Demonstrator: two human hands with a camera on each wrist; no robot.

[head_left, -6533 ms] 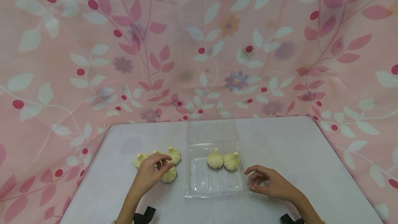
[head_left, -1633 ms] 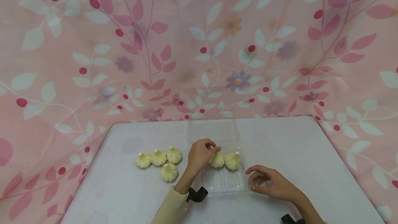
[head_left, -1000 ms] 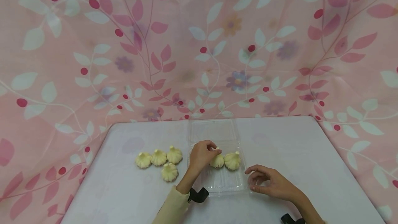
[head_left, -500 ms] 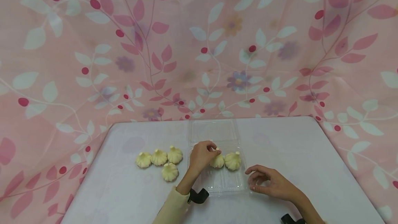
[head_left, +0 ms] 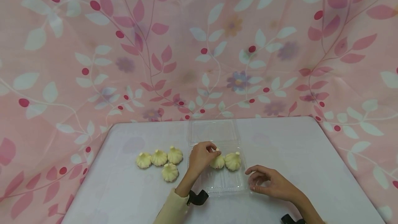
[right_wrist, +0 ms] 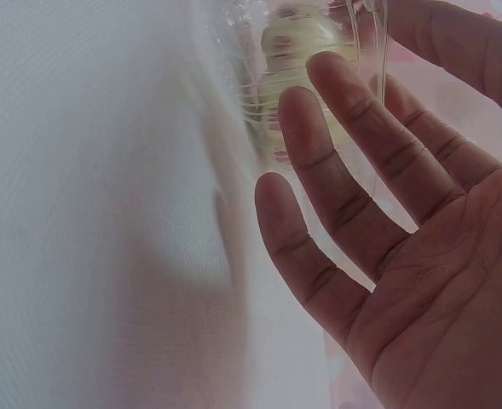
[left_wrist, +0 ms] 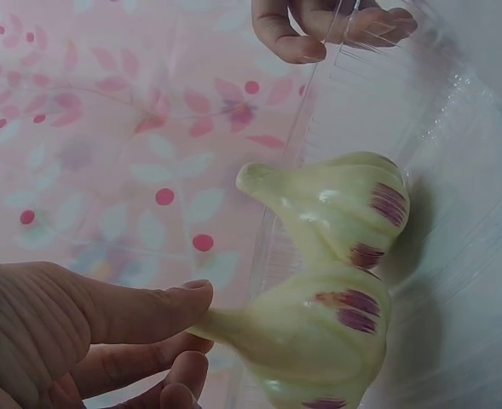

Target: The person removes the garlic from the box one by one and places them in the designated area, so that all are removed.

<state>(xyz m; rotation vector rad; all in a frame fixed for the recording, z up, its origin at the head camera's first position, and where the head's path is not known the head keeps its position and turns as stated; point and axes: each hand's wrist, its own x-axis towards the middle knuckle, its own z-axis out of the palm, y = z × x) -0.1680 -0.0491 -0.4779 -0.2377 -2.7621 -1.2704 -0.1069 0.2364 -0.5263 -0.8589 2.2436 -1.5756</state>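
Note:
My left hand (head_left: 201, 156) pinches the stem of a pale garlic bulb (left_wrist: 319, 328) between thumb and fingers. That bulb sits inside a clear plastic clamshell container (head_left: 224, 185), side by side with a second garlic bulb (head_left: 233, 161). In the left wrist view both bulbs show purple streaks near their bases. Beside the container's right wall, my right hand (head_left: 268, 182) stays with loosely bent fingers and nothing in its grasp. The right wrist view shows these fingers (right_wrist: 344, 213) spread next to the clear wall; whether they touch it I cannot tell.
Several more garlic bulbs (head_left: 159, 157) lie grouped on the white table (head_left: 124, 193), left of the container. The container's lid (head_left: 214, 130) is folded back toward the far table edge. Behind hangs a pink floral curtain (head_left: 199, 44).
Since the oldest frame, my left hand has moved right from over the loose bulbs to the left bulb in the container. Over the last second, both hands stay almost still.

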